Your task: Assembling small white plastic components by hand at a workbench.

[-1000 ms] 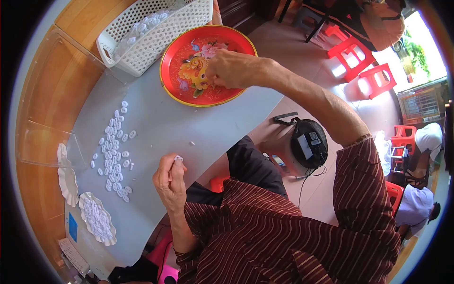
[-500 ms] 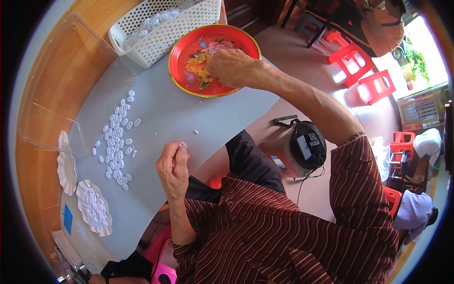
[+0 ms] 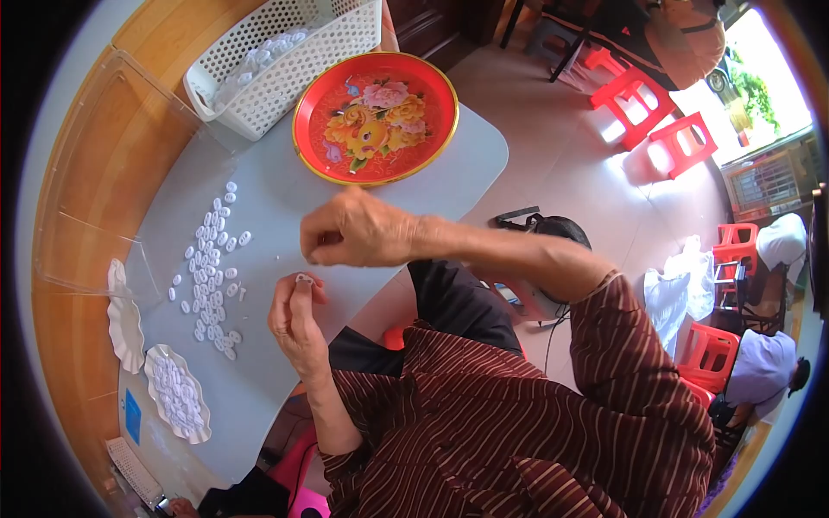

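My left hand (image 3: 298,324) is closed at the table's near edge, pinching a small white oval piece (image 3: 305,279) between its fingertips. Just above and to the right hovers my right hand (image 3: 363,229), fingers curled into a pinch; what they hold, if anything, is hidden. Many loose white oval pieces (image 3: 205,281) with dark marks lie on the grey table (image 3: 268,207) left of my hands. Beyond my right hand stands a round red tray (image 3: 302,147) with a flower pattern and gold rim; tiny white bits lie in it. A scalloped white dish (image 3: 197,434) holds more white pieces.
A white perforated basket (image 3: 302,65) with bagged white pieces stands behind the tray. A clear plastic cover (image 3: 95,173) and another scalloped dish (image 3: 126,319) line the wall side. Red stools (image 3: 686,142) and seated people are at the right; a black bag (image 3: 561,231) is beside the table.
My right hand has come out of the red tray, back and left to just above my left hand. The left hand still pinches the small white piece.
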### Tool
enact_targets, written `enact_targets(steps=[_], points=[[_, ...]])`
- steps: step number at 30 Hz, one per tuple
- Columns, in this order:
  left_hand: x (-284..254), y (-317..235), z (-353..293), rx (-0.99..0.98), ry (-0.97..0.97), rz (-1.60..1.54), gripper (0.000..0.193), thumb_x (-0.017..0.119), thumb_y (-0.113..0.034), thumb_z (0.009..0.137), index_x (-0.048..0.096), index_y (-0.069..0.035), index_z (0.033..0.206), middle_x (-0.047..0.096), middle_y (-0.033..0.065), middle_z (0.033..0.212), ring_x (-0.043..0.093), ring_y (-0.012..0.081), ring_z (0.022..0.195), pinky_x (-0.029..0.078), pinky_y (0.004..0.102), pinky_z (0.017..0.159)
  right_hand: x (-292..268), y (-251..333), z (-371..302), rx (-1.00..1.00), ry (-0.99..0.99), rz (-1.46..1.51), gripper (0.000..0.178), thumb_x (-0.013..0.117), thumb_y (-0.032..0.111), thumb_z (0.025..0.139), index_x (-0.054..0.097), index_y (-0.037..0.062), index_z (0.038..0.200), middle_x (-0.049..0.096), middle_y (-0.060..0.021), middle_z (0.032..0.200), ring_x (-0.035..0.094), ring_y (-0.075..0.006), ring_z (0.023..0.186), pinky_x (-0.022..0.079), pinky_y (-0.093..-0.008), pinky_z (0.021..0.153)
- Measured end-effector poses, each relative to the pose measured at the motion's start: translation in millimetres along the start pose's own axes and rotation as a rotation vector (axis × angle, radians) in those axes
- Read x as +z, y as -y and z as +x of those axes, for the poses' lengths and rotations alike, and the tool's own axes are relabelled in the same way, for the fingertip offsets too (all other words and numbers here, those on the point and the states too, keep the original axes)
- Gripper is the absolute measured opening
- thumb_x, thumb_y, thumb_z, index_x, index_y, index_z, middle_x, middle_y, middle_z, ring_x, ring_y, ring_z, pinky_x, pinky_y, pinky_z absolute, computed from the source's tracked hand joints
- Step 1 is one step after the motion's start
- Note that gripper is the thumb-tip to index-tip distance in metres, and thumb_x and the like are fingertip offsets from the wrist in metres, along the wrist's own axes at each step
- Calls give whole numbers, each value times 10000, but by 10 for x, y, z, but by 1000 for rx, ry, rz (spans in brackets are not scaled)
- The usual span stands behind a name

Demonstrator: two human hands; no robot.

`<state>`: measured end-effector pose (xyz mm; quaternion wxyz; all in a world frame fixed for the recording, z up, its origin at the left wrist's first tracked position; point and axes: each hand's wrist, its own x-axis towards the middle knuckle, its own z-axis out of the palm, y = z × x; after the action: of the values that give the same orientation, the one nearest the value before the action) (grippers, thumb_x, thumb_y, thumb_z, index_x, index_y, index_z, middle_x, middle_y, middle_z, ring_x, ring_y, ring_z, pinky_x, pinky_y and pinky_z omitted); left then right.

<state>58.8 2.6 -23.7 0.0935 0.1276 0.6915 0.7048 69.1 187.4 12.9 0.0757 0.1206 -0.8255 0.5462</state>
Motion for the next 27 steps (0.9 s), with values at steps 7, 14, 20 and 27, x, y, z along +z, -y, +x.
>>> enact_targets(steps=[7,14,20,27], points=[[29,-43,40,-47,-47,-112,183,527,-144,899,588,11,823,484,10,650,438,95,642,365,229,634,245,-289,-82,97,-107,427,103,628,18,767,628,-17,864,653,-53,746,613,-103,704,498,-255,661],[160,-67,85,-42,-64,55,219,522,-192,903,581,4,825,500,1,652,439,85,632,336,241,587,291,-338,-83,133,-181,736,139,613,-19,843,597,25,974,612,0,845,574,-60,781,489,-205,685],[201,-36,126,51,-23,66,247,520,-220,920,586,7,850,489,-3,676,408,79,637,318,246,570,260,-334,-88,143,-161,775,156,643,85,870,581,18,996,600,0,840,559,-56,757,476,-200,661],[220,-5,119,108,-28,104,230,539,-208,920,594,10,867,467,-28,692,377,65,640,311,234,559,257,-296,-90,137,-181,747,158,630,69,875,580,12,1014,618,-13,834,582,-66,754,493,-213,668]])
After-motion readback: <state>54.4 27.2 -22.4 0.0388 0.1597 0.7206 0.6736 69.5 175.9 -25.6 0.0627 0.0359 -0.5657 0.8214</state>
